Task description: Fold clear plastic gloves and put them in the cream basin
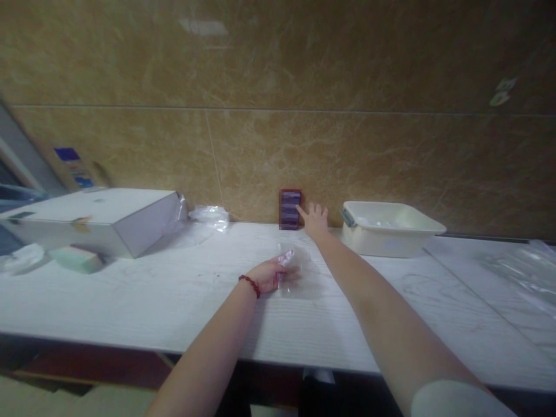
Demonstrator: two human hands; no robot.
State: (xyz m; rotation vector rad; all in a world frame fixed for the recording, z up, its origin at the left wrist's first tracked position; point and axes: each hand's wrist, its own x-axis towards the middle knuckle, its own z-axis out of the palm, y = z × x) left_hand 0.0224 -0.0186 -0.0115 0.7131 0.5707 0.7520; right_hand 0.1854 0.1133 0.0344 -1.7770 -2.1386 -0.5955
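Observation:
Low over the middle of the table, my left hand (270,275) is closed on a clear plastic bag (287,285), the thumb lying over the film. A red bead bracelet circles that wrist. Farther back, my right hand (316,221) reaches toward the wall with its fingers spread. Its thumb is at the right edge of a small dark purple box with a reddish border (289,209), which stands upright against the wall. Whether the thumb touches the box I cannot tell.
To the right stands a cream plastic bin (386,246) with a grey latch. A large white box (125,229) sits at the left, with a pale green sponge-like block (77,259) before it. Crumpled clear plastic (211,216) lies by the wall, and more clear bags (527,272) at far right.

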